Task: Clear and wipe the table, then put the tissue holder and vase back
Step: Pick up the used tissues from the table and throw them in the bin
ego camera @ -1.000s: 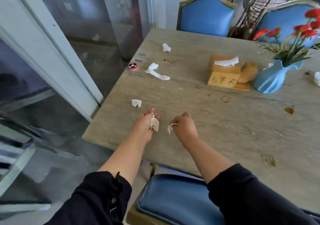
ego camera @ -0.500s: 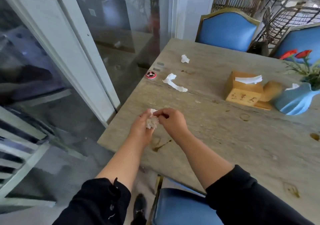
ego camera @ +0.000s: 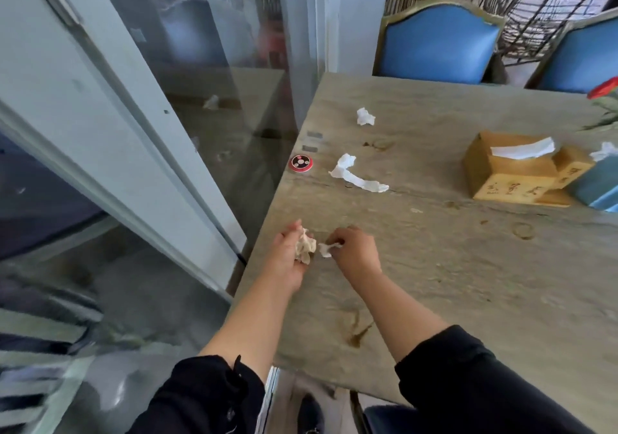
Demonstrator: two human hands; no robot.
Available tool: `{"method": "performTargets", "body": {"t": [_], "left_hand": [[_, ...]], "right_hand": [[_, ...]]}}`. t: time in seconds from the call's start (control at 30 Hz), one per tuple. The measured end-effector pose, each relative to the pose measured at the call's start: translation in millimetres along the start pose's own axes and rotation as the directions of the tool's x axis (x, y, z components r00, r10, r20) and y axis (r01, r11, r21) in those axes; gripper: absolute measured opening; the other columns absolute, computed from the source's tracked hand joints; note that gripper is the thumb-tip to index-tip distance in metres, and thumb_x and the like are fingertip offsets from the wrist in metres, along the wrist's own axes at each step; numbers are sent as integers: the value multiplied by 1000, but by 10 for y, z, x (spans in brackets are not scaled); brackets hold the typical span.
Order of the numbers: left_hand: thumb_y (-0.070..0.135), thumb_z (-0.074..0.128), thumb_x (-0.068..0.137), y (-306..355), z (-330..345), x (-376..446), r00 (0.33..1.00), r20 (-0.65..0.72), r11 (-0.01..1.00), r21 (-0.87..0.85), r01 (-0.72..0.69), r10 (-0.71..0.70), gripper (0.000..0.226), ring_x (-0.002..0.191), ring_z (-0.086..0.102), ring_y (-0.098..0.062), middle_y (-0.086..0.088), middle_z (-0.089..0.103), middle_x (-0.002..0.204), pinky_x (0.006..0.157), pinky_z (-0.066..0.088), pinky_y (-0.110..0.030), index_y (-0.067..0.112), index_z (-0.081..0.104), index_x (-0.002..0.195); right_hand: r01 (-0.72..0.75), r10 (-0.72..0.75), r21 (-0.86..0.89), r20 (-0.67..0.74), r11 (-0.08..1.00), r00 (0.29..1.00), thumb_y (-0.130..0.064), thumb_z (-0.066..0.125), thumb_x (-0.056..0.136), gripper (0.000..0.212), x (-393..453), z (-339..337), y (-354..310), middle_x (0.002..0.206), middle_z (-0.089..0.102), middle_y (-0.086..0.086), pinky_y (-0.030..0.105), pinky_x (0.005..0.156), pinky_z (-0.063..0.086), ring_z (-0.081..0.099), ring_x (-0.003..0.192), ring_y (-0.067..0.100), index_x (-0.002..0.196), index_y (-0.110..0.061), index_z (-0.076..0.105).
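My left hand (ego camera: 287, 256) holds a crumpled used tissue wad (ego camera: 305, 248) in its palm near the table's left edge. Just to its right, my right hand (ego camera: 356, 249) pinches a small white tissue scrap (ego camera: 325, 249) on the stone table (ego camera: 468, 283). A long twisted tissue (ego camera: 357, 176) and a small crumpled tissue (ego camera: 365, 116) lie farther back. The wooden tissue holder (ego camera: 511, 169) stands at the right, white tissue sticking out on top. The blue vase (ego camera: 598, 186) with red flowers (ego camera: 603, 87) is cut off by the right edge.
A round red and black button (ego camera: 301, 163) sits at the table's left edge. Stains and ring marks dot the tabletop. Blue chairs (ego camera: 438, 42) stand behind the table, and another blue seat (ego camera: 388, 417) is below me. A glass door (ego camera: 200, 82) runs along the left.
I have stepped along the table and my view swung left. My right hand passed one scrap to the left hand's wad, then moved a little apart and pinched another scrap.
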State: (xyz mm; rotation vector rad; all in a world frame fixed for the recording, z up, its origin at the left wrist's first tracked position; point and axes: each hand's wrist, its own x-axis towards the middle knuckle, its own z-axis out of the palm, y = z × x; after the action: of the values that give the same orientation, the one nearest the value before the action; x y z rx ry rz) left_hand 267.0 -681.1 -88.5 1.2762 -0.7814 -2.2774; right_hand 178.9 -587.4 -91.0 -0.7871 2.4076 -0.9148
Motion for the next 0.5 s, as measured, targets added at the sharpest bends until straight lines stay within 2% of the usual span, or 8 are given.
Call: {"method": "performTargets", "body": {"t": [0.1,0.17,0.23,0.3,0.4,0.5], "left_hand": [[13,50,97,-16,70,41,998,19,998,36,60,-60,13,69,58,-12,-2,60,84,54,46,-24,24,54,91],[9,48,97,-30,149,43,997,46,998,5,60,-61,14,73,59,-11,-2,62,90,52,49,-21,21,55,94],[10,46,97,-40,260,11,994,95,998,-29,53,-50,14,81,61,-14,-6,63,99,61,53,-26,16,56,104],[17,43,99,-26,381,-90,985,154,992,-87,87,-73,15,83,62,-18,-8,63,95,73,51,-29,10,56,101],[28,46,99,-32,461,-66,980,196,994,-100,47,-27,24,78,68,-18,-11,67,89,73,52,-28,8,58,95],[25,56,94,2,512,-9,984,177,999,-50,8,0,37,102,65,-21,-17,64,112,83,52,-28,-1,53,121]], "right_hand": [[9,36,224,-196,975,980,-7,66,77,15,-25,-161,-129,94,62,2,6,61,35,57,76,9,88,-15,72],[80,-19,264,-227,961,974,-7,68,75,14,-50,-267,-235,90,60,-3,1,62,35,52,70,0,85,-17,71],[128,-75,251,-209,960,975,-6,68,73,15,-83,-337,-309,89,63,-3,3,64,38,54,72,2,84,-17,71],[161,-125,189,-189,969,974,-7,68,73,16,-99,-385,-326,90,68,-3,11,71,39,57,81,9,86,-17,72],[179,-165,111,-122,978,979,-12,66,79,18,-94,-477,-325,91,73,-6,20,79,35,53,84,5,93,-20,75],[141,-122,172,-118,975,986,-13,59,83,23,-29,-571,-327,88,74,-6,23,81,42,60,94,18,94,-23,77]]}}
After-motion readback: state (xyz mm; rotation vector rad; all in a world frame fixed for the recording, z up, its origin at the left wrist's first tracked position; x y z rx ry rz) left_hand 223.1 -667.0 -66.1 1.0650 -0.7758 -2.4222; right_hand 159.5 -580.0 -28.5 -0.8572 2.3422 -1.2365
